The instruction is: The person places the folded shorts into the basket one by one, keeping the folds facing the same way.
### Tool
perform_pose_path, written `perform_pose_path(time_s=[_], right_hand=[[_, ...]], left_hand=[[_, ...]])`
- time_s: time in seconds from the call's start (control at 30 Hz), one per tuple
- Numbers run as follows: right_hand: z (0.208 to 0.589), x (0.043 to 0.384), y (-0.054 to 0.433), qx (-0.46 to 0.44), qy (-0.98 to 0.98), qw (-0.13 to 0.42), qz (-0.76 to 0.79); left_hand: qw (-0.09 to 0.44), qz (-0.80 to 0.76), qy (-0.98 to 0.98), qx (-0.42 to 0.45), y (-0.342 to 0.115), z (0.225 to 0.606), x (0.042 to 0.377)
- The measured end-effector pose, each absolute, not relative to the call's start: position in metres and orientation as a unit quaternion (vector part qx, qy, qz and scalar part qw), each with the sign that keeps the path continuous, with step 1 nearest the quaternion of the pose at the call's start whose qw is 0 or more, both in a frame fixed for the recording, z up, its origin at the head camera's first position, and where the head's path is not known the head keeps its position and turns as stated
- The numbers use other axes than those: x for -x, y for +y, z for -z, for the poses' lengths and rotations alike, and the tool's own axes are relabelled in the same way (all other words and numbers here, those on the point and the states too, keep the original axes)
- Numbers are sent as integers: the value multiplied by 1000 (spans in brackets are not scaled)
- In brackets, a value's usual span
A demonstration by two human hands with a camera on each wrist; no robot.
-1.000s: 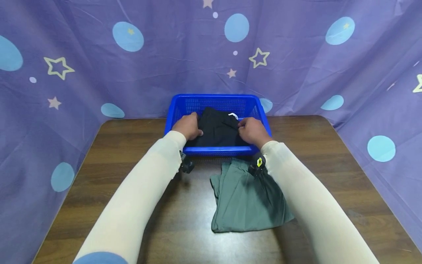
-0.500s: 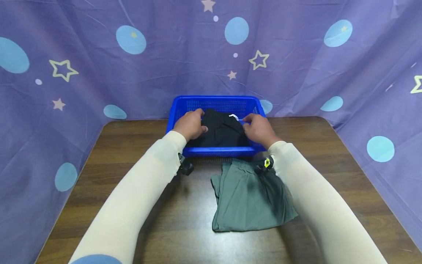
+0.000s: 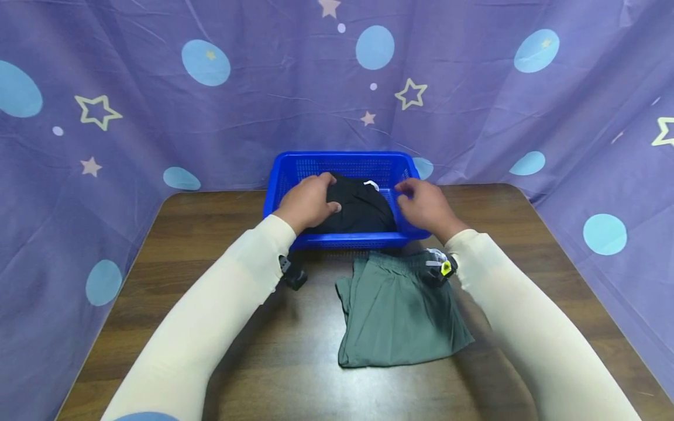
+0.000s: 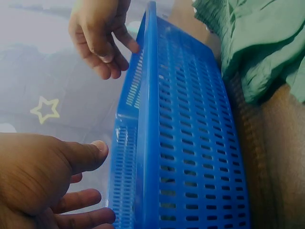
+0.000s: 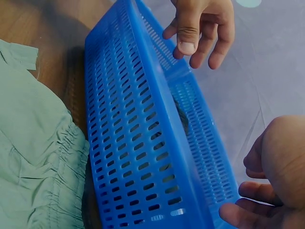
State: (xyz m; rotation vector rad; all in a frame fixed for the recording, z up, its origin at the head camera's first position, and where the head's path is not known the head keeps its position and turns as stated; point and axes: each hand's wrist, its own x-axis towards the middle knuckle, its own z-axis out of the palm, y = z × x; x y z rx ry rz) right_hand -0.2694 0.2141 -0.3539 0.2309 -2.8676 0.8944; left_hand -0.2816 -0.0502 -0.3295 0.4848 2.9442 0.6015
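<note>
Nearest me, a grey-green cloth garment (image 3: 395, 321) with a gathered waistband lies on the brown wooden worktop (image 3: 274, 374), just on the near side of a blue perforated plastic basket (image 3: 342, 240). Inside that I see a black cloth garment (image 3: 365, 207); the left hand (image 3: 305, 202) is over its left part, fingers apart, though I can't tell whether they touch it, and the right hand (image 3: 427, 204), at the basket's right end, has thumb and fingers apart, holding nothing. Farthest hangs a purple star-patterned curtain (image 3: 295, 117).
</note>
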Motion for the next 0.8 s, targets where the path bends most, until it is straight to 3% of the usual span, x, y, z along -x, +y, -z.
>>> perform_pose_path(time_s=[0.8], right_hand=[[343, 221, 245, -76, -945, 84, -306]], left_hand=[[-53, -222, 952, -202, -59, 325, 227]])
